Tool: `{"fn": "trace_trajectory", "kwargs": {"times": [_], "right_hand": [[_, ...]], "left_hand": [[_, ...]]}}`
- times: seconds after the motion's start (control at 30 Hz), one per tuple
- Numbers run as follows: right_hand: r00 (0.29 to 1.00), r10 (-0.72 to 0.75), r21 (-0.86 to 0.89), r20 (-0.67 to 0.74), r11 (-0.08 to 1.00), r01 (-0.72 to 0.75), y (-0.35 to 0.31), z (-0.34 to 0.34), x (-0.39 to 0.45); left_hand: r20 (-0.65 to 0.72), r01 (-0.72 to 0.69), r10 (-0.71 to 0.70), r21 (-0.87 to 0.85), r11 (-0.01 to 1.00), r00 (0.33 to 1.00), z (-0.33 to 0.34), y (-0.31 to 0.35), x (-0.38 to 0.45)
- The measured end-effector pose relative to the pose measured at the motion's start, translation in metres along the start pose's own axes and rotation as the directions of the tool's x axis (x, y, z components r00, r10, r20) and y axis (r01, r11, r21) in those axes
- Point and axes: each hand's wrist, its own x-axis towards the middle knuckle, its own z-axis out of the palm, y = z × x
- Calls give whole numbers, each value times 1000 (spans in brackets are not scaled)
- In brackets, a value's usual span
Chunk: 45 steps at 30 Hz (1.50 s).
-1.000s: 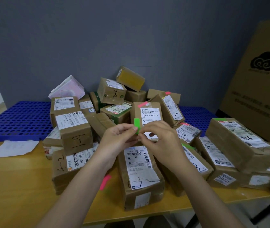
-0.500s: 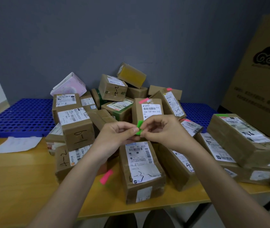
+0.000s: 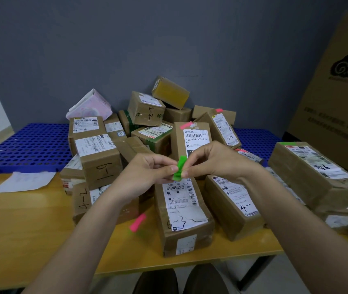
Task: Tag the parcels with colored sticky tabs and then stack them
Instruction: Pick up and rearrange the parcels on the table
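Observation:
A heap of brown taped parcels with white labels covers the wooden table. Both my hands meet above a long parcel lying right in front of me. My left hand and my right hand pinch a small pad of green sticky tabs between thumbs and fingertips. A pink sticky tab lies on the table beside that parcel. Pink tabs sit on an upright parcel behind my hands, and a green tab on the big parcel at right.
A blue perforated mat lies along the grey wall behind the heap. A white sheet of paper rests at the left. A large cardboard box leans at the far right. A pink-white carton tops the heap's left side.
My hands have stayed together on the green tabs, with the pad now tilted and pulled slightly between the fingertips. The view has shifted a little.

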Motion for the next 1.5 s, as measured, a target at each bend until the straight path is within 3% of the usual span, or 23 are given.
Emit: {"fn": "trace_trajectory", "kwargs": {"times": [0.13, 0.33, 0.47, 0.6, 0.77, 0.9, 1.07, 1.13, 1.2, 1.33, 1.5], "right_hand": [[993, 93, 165, 76, 981, -105, -1, -3, 2], [969, 195, 322, 154, 917, -236, 4, -1, 2], [972, 196, 346, 129, 910, -230, 5, 0, 1], [995, 85, 278, -47, 958, -69, 10, 6, 1], [966, -105, 131, -237, 982, 139, 20, 23, 3], [879, -175, -22, -444, 983, 184, 30, 36, 4], [753, -178, -21, -634, 977, 213, 37, 54, -4], [777, -226, -59, -588, 970, 238, 40, 62, -5], [814, -343, -249, -469, 936, 251, 45, 69, -1], [812, -528, -625, -249, 728, 282, 57, 79, 13], [812, -577, -699, -94, 619, 359, 67, 88, 16]], "left_hand": [[50, -18, 16, 30, 999, 999, -1, 0, 1], [19, -65, 64, 79, 995, 998, -2, -5, 3], [16, -76, 74, 128, 989, 997, -1, -8, 5], [-47, -76, 80, 82, 994, 996, 1, -8, 5], [-129, -70, 83, 102, 992, 988, 4, -11, 6], [-171, -17, 52, 201, 979, 984, 2, -18, 3], [-307, 103, -42, 186, 977, 951, -9, -33, -8], [-319, 148, -124, 50, 988, 940, -10, -37, -10], [-315, 181, -193, -68, 981, 929, -8, -42, -12], [-324, 202, -228, -112, 973, 918, -4, -51, -18], [-321, 178, -209, -123, 976, 924, -4, -56, -20]]}}
